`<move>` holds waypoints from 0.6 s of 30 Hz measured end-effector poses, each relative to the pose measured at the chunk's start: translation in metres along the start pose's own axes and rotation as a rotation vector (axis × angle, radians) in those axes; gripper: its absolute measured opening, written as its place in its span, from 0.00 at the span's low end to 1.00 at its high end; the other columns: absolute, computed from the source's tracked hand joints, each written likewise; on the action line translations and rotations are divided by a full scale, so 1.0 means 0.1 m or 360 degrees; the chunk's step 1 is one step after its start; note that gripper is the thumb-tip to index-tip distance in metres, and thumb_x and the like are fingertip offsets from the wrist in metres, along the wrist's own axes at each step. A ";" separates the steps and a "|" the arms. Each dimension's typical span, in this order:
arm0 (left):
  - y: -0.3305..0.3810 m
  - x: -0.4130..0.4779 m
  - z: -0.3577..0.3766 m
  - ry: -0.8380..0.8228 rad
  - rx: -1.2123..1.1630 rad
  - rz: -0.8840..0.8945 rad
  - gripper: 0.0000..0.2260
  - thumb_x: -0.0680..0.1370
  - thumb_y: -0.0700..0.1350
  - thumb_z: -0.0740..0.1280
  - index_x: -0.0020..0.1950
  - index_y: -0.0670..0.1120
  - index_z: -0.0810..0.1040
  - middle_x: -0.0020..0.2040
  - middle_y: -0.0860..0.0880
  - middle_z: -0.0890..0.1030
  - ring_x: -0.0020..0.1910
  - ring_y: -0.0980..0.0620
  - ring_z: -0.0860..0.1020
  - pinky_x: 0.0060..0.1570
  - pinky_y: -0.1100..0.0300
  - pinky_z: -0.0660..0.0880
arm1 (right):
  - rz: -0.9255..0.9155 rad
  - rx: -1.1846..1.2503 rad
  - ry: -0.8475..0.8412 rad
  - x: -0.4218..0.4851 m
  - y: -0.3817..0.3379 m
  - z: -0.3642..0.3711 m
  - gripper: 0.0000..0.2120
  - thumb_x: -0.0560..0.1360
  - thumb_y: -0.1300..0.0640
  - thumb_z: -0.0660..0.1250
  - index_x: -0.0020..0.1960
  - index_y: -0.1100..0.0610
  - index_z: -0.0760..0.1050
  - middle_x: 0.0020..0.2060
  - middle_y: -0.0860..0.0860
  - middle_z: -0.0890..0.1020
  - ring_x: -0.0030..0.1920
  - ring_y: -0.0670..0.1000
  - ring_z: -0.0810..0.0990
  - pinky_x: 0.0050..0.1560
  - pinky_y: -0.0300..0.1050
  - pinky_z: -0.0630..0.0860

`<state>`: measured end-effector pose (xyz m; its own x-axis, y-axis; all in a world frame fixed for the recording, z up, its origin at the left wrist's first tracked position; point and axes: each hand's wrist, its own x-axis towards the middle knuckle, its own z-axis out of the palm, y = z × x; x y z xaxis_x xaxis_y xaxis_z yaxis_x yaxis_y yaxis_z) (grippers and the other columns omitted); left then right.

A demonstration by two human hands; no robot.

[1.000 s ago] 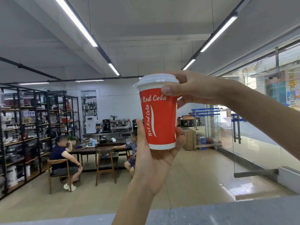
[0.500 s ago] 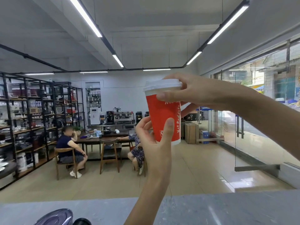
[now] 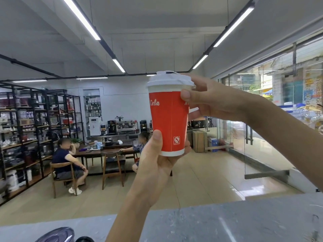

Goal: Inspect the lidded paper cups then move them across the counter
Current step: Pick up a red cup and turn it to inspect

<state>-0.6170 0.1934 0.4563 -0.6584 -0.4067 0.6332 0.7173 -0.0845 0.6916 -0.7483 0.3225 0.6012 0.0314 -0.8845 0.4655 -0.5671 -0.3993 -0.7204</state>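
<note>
A red paper cup point(image 3: 167, 123) with white lettering and a white plastic lid point(image 3: 168, 79) is held up at eye level, well above the grey counter point(image 3: 227, 222). My left hand point(image 3: 155, 163) cradles its base from below, thumb on the cup's front. My right hand point(image 3: 209, 100) grips the upper part just under the lid from the right, thumb on the cup's side. The cup is upright with its seam and a small square logo facing me. No other cup is in view.
A shiny dark rounded object point(image 3: 56, 235) sits at the counter's near left edge. Beyond the counter lie a tiled floor, a wooden table with two seated people point(image 3: 68, 159), black shelving point(image 3: 26, 130) at left and glass doors point(image 3: 262, 119) at right.
The cup has been turned about its axis: the lettering went round to the left and the seam and logo now face me. My left thumb shifted lower on the cup.
</note>
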 end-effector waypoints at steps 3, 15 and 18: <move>-0.01 0.00 0.07 0.0256 0.0296 0.0097 0.42 0.62 0.64 0.78 0.70 0.46 0.71 0.61 0.45 0.83 0.61 0.44 0.82 0.62 0.47 0.78 | 0.0066 -0.0115 0.0167 -0.05 -0.07 0.04 0.36 0.68 0.45 0.74 0.74 0.40 0.65 0.56 0.48 0.84 0.54 0.48 0.86 0.43 0.47 0.84; -0.21 -0.62 -0.10 0.0181 0.0960 -0.0056 0.37 0.69 0.53 0.78 0.71 0.61 0.60 0.56 0.63 0.81 0.54 0.66 0.81 0.45 0.75 0.77 | 0.0195 -0.0332 0.0463 -0.49 0.25 0.87 0.35 0.59 0.40 0.77 0.66 0.37 0.72 0.60 0.40 0.79 0.58 0.46 0.81 0.51 0.47 0.84; -0.39 -1.20 -0.31 0.0195 0.1064 -0.0219 0.33 0.71 0.47 0.78 0.67 0.63 0.64 0.57 0.66 0.80 0.58 0.65 0.79 0.48 0.74 0.77 | 0.0237 -0.0286 0.0451 -0.86 0.63 1.36 0.32 0.61 0.42 0.79 0.63 0.34 0.73 0.58 0.32 0.78 0.57 0.37 0.80 0.52 0.40 0.82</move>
<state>-0.5591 0.2168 0.3428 -0.6748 -0.5357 0.5076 0.3086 0.4200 0.8534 -0.6744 0.3403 0.4459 -0.2775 -0.8177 0.5042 -0.6846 -0.1999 -0.7009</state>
